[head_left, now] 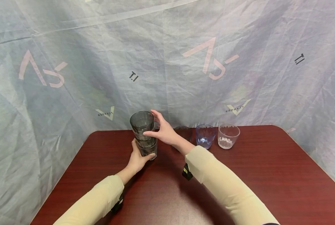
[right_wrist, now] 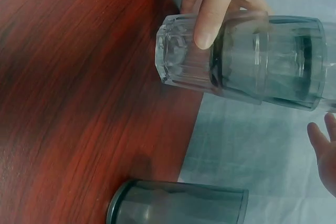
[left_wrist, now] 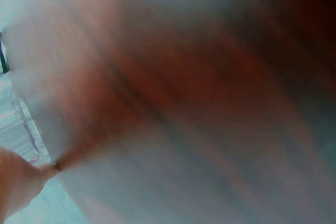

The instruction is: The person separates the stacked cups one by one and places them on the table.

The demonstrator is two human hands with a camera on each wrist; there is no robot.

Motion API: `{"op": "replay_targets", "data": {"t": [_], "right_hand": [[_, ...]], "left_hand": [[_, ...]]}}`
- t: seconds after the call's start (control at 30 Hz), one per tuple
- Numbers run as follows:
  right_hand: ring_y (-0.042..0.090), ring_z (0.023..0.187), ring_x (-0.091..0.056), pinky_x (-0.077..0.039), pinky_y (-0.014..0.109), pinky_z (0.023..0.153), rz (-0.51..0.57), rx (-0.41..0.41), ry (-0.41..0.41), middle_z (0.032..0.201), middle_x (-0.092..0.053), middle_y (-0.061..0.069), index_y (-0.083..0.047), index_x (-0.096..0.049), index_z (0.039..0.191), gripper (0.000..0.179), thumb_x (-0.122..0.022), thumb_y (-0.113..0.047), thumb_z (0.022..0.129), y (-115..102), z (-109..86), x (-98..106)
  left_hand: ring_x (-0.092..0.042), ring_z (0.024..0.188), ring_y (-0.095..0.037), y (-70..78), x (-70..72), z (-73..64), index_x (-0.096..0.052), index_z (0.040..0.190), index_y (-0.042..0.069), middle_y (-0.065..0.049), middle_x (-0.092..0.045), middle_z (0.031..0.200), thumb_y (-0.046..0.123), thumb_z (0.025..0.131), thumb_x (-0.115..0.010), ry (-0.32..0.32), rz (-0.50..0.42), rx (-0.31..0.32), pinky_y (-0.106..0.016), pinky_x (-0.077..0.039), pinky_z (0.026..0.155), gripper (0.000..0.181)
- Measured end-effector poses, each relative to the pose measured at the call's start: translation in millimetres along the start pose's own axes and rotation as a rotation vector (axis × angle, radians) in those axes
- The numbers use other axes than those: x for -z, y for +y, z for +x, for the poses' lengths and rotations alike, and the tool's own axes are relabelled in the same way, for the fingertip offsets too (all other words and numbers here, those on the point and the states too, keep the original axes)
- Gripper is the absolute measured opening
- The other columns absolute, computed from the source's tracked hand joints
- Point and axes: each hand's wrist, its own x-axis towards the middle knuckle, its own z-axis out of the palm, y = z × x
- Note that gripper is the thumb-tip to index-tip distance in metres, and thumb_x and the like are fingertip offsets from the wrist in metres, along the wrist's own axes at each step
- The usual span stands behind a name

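Note:
A stack of smoky see-through glasses stands near the back of the table, left of centre. My left hand grips its lowest glass, thumb along the near side and fingers round the left. In the right wrist view this bottom glass looks paler than the grey ones above. My right hand is spread beside the top glass, thumb across its front and fingertips near the far rim. The fingers of that hand are extended close by the stack in the right wrist view. The left wrist view is mostly blurred.
To the right along the back edge are a dark glass, partly hidden by my right arm, a blue glass and a clear glass. The reddish-brown table meets a grey printed cloth behind and at both sides.

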Motion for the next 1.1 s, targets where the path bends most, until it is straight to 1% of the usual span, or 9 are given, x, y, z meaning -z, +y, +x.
{"op": "replay_targets", "data": {"t": [0.07, 0.17, 0.3, 0.47, 0.67, 0.8, 0.97, 1.1], "right_hand": [[0.020, 0.135, -0.038, -0.037, 0.040, 0.104, 0.006, 0.000, -0.002, 0.151, -0.034, 0.001, -0.019, -0.020, 0.153, 0.089, -0.078, -0.021, 0.085, -0.5, 0.2, -1.2], [0.019, 0.136, -0.037, -0.036, 0.042, 0.104, 0.027, 0.011, -0.011, 0.151, -0.035, 0.001, -0.018, -0.019, 0.153, 0.088, -0.076, -0.020, 0.086, -2.0, 0.4, -2.6], [0.020, 0.136, -0.036, -0.036, 0.043, 0.105, 0.044, 0.024, -0.019, 0.150, -0.036, 0.002, -0.015, -0.019, 0.153, 0.087, -0.075, -0.018, 0.087, -3.4, 0.9, -3.7], [0.020, 0.136, -0.035, -0.038, 0.042, 0.103, 0.031, 0.022, -0.004, 0.149, -0.039, 0.001, -0.012, -0.020, 0.153, 0.086, -0.076, -0.018, 0.087, -4.2, 1.1, -4.4], [0.016, 0.137, -0.034, -0.030, 0.037, 0.110, 0.014, 0.037, 0.013, 0.147, -0.041, 0.002, -0.011, -0.021, 0.152, 0.085, -0.076, -0.018, 0.087, -3.6, 0.7, -6.0], [0.014, 0.138, -0.033, -0.027, 0.035, 0.111, 0.011, 0.057, 0.015, 0.147, -0.041, 0.004, -0.010, -0.020, 0.152, 0.085, -0.075, -0.017, 0.087, -2.8, -0.1, -7.0], [0.016, 0.138, -0.033, -0.027, 0.038, 0.111, 0.010, 0.083, 0.018, 0.147, -0.041, 0.007, -0.009, -0.020, 0.152, 0.086, -0.075, -0.017, 0.087, -2.5, -2.0, -8.1], [0.017, 0.136, -0.036, -0.031, 0.041, 0.110, -0.015, 0.099, 0.032, 0.145, -0.042, 0.008, -0.010, -0.021, 0.152, 0.087, -0.077, -0.019, 0.086, -2.0, -2.3, -8.9]], "left_hand": [[-0.045, 0.127, -0.039, -0.2, -0.2, -0.1, -0.006, 0.147, 0.014, -0.025, -0.040, 0.141, 0.014, 0.079, -0.083, 0.001, 0.000, 0.003, -0.053, -0.036, 0.103, 0.102], [-0.045, 0.127, -0.038, -0.8, -0.1, 0.2, -0.006, 0.147, 0.014, -0.025, -0.040, 0.142, 0.014, 0.079, -0.083, 0.004, 0.000, 0.005, -0.052, -0.035, 0.103, 0.102], [-0.045, 0.127, -0.038, -1.1, 0.4, 0.5, -0.006, 0.147, 0.014, -0.024, -0.040, 0.141, 0.014, 0.079, -0.083, 0.002, 0.000, 0.001, -0.052, -0.035, 0.104, 0.103], [-0.045, 0.127, -0.038, -1.6, 0.9, 0.7, -0.006, 0.147, 0.014, -0.024, -0.041, 0.141, 0.014, 0.079, -0.083, -0.004, -0.005, -0.004, -0.052, -0.035, 0.104, 0.102], [-0.045, 0.127, -0.038, -2.0, 0.7, 0.9, -0.006, 0.147, 0.013, -0.025, -0.041, 0.140, 0.014, 0.079, -0.082, -0.006, -0.003, -0.008, -0.052, -0.035, 0.103, 0.102], [-0.045, 0.127, -0.038, -1.7, 0.6, 0.9, -0.006, 0.146, 0.013, -0.025, -0.041, 0.140, 0.014, 0.079, -0.083, -0.002, 0.004, -0.015, -0.053, -0.035, 0.103, 0.102], [-0.045, 0.127, -0.038, -0.8, 0.6, 0.0, -0.007, 0.146, 0.013, -0.025, -0.041, 0.141, 0.014, 0.079, -0.083, -0.003, 0.007, -0.018, -0.053, -0.035, 0.103, 0.101], [-0.044, 0.128, -0.038, -0.3, 0.9, -0.3, -0.006, 0.146, 0.012, -0.025, -0.039, 0.142, 0.014, 0.080, -0.082, -0.007, 0.002, -0.019, -0.053, -0.035, 0.104, 0.101]]}}
